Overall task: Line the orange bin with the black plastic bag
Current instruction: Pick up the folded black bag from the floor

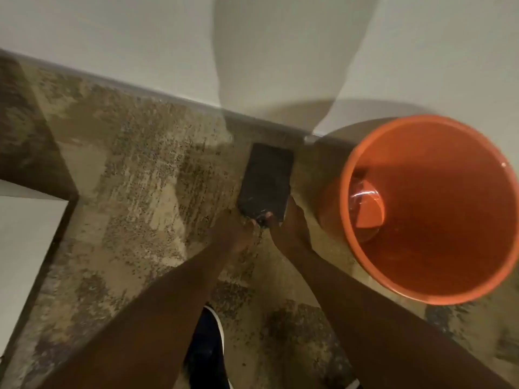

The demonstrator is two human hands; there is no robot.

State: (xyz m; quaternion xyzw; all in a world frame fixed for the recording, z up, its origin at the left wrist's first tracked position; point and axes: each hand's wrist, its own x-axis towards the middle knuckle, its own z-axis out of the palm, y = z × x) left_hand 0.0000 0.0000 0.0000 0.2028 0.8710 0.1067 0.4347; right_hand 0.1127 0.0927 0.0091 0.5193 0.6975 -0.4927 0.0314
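Note:
A folded black plastic bag [266,179] lies flat on the speckled floor close to the wall. My left hand [237,230] and my right hand [289,228] meet at the bag's near edge, fingertips pinching its lower corner. The orange bin [432,248] stands upright to the right of the bag, mouth open toward me; a shiny clear patch shows at its bottom. The bin holds no black bag.
A white wall with a grey baseboard [157,92] runs diagonally behind the bag and bin. A white wall corner [25,242] juts in at the left. My dark shoe with a white sole [207,349] rests on the floor below my hands.

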